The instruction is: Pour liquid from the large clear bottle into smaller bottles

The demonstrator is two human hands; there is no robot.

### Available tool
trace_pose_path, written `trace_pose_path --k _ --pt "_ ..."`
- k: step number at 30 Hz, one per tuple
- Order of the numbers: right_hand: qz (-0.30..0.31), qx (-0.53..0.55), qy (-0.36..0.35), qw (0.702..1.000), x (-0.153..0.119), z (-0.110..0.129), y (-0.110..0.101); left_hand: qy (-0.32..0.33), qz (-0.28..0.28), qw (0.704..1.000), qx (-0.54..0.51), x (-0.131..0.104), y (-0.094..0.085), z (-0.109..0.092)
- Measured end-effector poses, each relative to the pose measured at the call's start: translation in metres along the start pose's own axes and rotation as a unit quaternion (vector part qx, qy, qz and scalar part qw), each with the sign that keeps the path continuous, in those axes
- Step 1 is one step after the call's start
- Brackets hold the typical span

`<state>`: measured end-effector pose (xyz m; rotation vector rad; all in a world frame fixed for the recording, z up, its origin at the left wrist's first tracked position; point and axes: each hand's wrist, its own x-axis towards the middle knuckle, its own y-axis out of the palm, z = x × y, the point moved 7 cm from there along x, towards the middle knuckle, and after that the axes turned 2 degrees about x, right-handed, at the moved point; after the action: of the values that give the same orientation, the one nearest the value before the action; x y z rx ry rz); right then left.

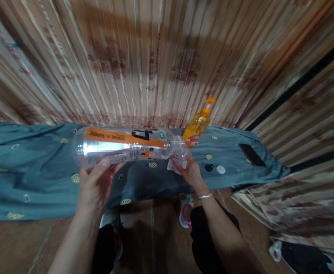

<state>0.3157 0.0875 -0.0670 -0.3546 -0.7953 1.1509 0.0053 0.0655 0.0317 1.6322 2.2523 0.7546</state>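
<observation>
A large clear plastic bottle [121, 145] with an orange and silver label lies sideways above the cloth, its neck toward the right. Around its lower body on the left side, my left hand [96, 182] is closed, thumb on the near side. My right hand [190, 171] grips a small clear container [181, 152] at the large bottle's mouth; its exact shape is hard to make out. A pale packet or paper [172, 166] shows beside the right fingertips. Just behind stands a pump bottle of yellow-orange liquid [197, 127] with an orange pump top.
Blue-green patterned cloth [41, 163] covers the narrow table. To the right are a black cap [209, 167], a white round lid [220, 169] and a dark phone [251, 155]. Pleated curtains [152, 57] hang behind and at the right.
</observation>
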Motion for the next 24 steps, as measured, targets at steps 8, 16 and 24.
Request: trace_pose_path --k 8,16,24 --pt "-0.003 -0.01 0.006 1.0 -0.0008 -0.0009 0.0 0.0 0.005 1.0 -0.004 -0.0005 0.0027 -0.002" --pt "0.004 -0.01 0.001 1.0 -0.0003 0.0001 0.0002 0.001 0.009 1.0 -0.001 -0.0007 0.0032 -0.0022" --pt "-0.001 -0.019 -0.012 1.0 0.0001 -0.0016 0.0019 -0.005 0.004 1.0 0.001 0.0011 -0.0021 0.0015"
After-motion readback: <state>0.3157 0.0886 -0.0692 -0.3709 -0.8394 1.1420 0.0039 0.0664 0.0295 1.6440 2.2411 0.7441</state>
